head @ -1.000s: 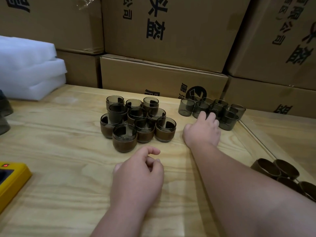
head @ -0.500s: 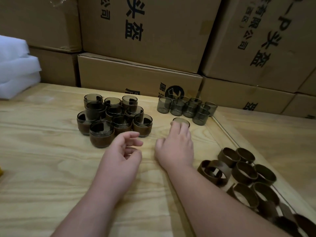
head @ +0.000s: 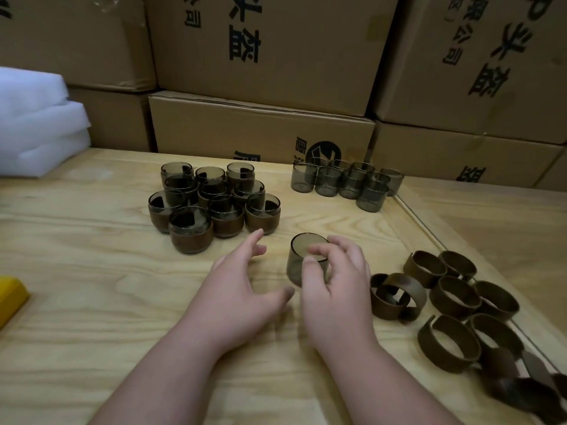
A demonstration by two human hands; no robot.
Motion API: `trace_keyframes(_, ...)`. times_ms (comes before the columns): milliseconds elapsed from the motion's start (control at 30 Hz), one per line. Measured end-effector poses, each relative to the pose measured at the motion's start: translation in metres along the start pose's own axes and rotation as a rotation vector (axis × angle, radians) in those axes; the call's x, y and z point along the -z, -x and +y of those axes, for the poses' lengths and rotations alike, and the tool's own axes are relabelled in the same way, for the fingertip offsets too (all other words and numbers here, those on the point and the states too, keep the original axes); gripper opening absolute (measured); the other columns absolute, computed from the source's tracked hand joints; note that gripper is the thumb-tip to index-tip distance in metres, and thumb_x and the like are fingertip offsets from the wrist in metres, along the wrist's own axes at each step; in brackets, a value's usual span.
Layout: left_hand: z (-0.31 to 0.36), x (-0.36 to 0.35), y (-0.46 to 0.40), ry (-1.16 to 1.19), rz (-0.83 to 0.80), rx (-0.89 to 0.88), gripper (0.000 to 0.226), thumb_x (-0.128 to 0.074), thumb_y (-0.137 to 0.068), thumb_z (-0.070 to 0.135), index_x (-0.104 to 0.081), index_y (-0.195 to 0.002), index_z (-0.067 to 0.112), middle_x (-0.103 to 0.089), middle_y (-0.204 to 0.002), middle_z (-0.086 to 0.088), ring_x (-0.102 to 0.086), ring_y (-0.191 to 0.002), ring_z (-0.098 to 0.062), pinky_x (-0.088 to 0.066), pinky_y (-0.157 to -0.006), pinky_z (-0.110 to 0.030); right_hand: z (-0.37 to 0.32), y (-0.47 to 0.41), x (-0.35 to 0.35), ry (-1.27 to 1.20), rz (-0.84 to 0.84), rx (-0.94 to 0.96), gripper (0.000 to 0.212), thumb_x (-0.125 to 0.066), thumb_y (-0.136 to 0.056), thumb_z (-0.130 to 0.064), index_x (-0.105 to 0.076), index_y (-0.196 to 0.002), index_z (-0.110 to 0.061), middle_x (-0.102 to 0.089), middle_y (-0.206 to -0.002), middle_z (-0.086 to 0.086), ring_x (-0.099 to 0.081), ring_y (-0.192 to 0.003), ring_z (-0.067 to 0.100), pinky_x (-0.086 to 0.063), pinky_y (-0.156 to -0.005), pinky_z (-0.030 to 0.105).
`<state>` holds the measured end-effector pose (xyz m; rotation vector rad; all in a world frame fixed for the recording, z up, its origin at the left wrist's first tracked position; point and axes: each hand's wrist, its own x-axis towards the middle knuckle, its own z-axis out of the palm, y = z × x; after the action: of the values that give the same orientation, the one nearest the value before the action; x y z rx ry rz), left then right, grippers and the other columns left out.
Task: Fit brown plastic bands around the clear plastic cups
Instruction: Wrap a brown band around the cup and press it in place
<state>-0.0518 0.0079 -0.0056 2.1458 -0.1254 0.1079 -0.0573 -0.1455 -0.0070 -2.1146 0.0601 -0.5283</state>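
My right hand (head: 339,283) grips one bare clear cup (head: 299,256) by its rim and side, in front of me on the wooden table (head: 92,302). Just left of the cup, my left hand (head: 242,289) hovers with fingers spread and holds nothing. A cluster of cups with brown bands fitted (head: 211,207) stands stacked beyond my left hand. Several bare clear cups (head: 346,182) stand at the back near the boxes. Loose brown bands (head: 454,296) lie in a heap to the right of my right hand.
Stacked cardboard boxes (head: 260,130) wall off the back of the table. White foam sheets (head: 36,124) lie at the far left. A yellow object (head: 10,294) pokes in at the left edge. A raised strip (head: 429,237) runs along the table's right side.
My right hand reached to the bare cups at the back, took one, and drew it toward me. My left hand opened beside it. The view swung right, bringing the brown bands in.
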Motion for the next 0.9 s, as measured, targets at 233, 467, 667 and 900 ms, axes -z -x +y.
trace_keyframes(233, 0.003, -0.005, 0.000, -0.089, 0.101, -0.033, 0.051, -0.075, -0.056, 0.062, -0.051, -0.101, 0.060, -0.064, -0.100, 0.031, -0.061, -0.107, 0.000, -0.050, -0.090, -0.024, -0.002, -0.013, -0.009, -0.241, -0.116, -0.056, 0.011, -0.057, -0.085, -0.037, -0.061, -0.095, -0.040, -0.063, -0.097, -0.024, -0.061, -0.080, -0.002, -0.047, -0.063, 0.011)
trace_keyframes(467, 0.014, 0.001, 0.004, 0.030, 0.148, -0.053, 0.060, -0.081, -0.065, 0.041, -0.048, -0.097, 0.080, -0.060, -0.101, 0.049, -0.060, -0.092, 0.022, -0.041, -0.067, 0.002, -0.002, -0.012, -0.007, -0.208, -0.355, -0.018, 0.060, -0.051, -0.072, -0.066, -0.050, -0.130, -0.053, -0.060, -0.123, -0.025, -0.059, -0.107, -0.007, -0.053, -0.096, 0.029)
trace_keyframes(667, 0.009, 0.000, 0.003, 0.029, 0.151, -0.111, 0.075, -0.088, -0.074, 0.020, -0.050, -0.099, 0.079, -0.065, -0.097, 0.046, -0.064, -0.086, 0.018, -0.042, -0.066, 0.002, -0.004, -0.009, -0.008, -0.219, -0.404, 0.017, 0.064, -0.059, -0.067, -0.069, -0.045, -0.129, -0.057, -0.063, -0.117, -0.031, -0.065, -0.100, -0.007, -0.057, -0.091, 0.029)
trace_keyframes(900, 0.004, -0.001, 0.002, 0.100, 0.130, -0.093, 0.066, -0.080, -0.076, 0.013, -0.059, -0.116, 0.061, -0.072, -0.104, 0.032, -0.071, -0.086, 0.005, -0.051, -0.073, -0.017, -0.005, -0.011, -0.008, -0.287, -0.355, 0.027, 0.055, -0.066, -0.069, -0.061, -0.058, -0.122, -0.050, -0.069, -0.113, -0.027, -0.067, -0.102, -0.005, -0.055, -0.087, 0.022)
